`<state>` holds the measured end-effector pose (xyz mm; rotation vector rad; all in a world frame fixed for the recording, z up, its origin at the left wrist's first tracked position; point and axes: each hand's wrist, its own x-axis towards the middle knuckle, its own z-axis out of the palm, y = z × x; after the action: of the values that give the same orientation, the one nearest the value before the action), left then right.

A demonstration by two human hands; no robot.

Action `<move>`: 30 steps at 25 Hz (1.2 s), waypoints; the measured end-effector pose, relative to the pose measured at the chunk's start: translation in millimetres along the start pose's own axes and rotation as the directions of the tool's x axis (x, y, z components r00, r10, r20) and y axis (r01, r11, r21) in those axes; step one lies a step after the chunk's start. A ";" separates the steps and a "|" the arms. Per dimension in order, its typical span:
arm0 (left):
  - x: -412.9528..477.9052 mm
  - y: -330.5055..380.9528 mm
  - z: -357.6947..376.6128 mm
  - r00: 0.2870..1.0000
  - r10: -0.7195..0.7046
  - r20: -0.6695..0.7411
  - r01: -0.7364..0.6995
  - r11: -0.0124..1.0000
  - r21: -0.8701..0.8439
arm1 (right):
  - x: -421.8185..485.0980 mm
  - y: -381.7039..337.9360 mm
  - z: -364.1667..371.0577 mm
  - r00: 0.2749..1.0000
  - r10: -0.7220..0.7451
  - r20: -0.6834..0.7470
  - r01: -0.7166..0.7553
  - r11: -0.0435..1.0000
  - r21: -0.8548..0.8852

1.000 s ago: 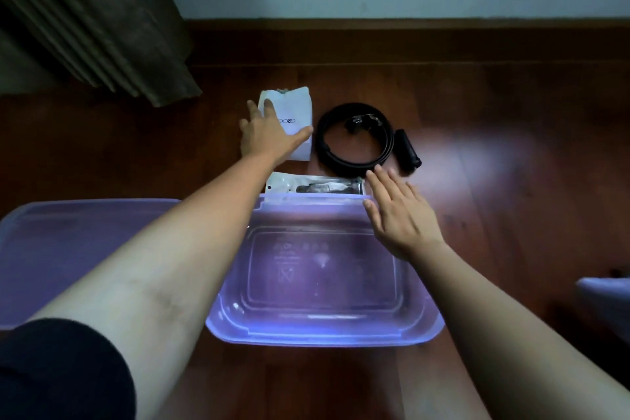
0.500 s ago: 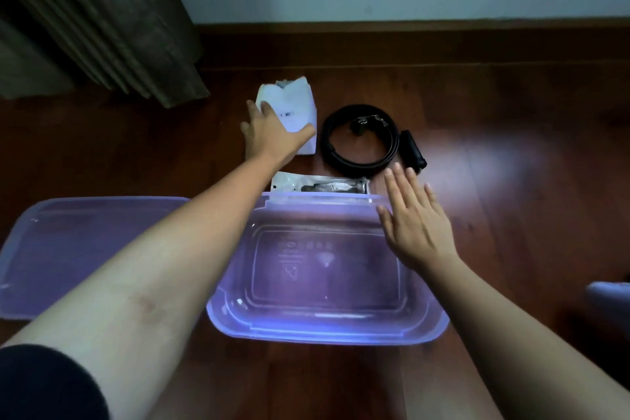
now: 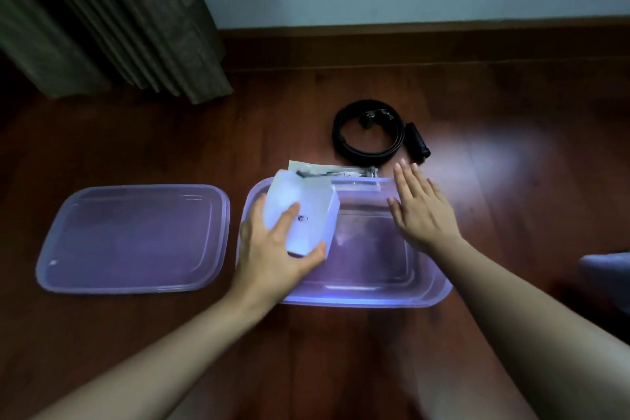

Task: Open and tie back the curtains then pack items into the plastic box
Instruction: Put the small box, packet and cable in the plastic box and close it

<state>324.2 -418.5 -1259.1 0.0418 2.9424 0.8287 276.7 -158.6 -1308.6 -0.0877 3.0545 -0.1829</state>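
Observation:
A clear purple plastic box [image 3: 371, 297] stands open on the wooden floor. My left hand [image 3: 272, 249] grips a small white box [image 3: 303, 211] over the plastic box's left half. With fingers straight, my right hand [image 3: 421, 211] hovers flat over the far right part of the plastic box. Just beyond the far rim lies a clear packet [image 3: 332, 171] with dark contents. Farther back sit a coiled black belt [image 3: 370, 133] and a small black cylinder [image 3: 417, 143]. The brown curtain [image 3: 112, 20] hangs at the upper left.
The purple lid [image 3: 136, 239] lies flat on the floor left of the plastic box. A wooden skirting board [image 3: 426, 44] and a pale wall close off the back. A blurred grey-blue thing [image 3: 606, 269] shows at the right edge.
My left hand has lifted the white box off the floor and brought it back over the plastic box. My right hand has stayed near the box's far right rim. The view has tilted.

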 end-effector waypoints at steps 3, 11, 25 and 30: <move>2.3 -13.6 16.2 0.990 -0.081 0.119 0.059 0.983 0.172 | -0.5 3.2 -1.0 0.999 -0.028 0.024 0.028 1.000 -0.013; 14.5 4.5 24.3 0.928 -0.236 0.289 0.073 0.875 0.479 | -10.9 8.3 -4.3 0.998 -0.057 0.027 0.059 0.995 -0.084; 242.4 87.9 50.0 0.907 0.357 0.222 -0.398 0.899 0.182 | -11.5 16.4 -2.1 0.999 0.041 -0.019 -0.040 0.996 0.077; 286.0 101.7 95.1 0.889 0.279 0.362 -0.393 0.872 0.291 | -10.7 15.6 2.5 0.995 0.052 -0.089 -0.048 0.997 0.053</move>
<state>48.1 -268.2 -1307.8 0.6708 2.7680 0.2585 286.8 -142.7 -1312.1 0.0006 3.1359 -0.2681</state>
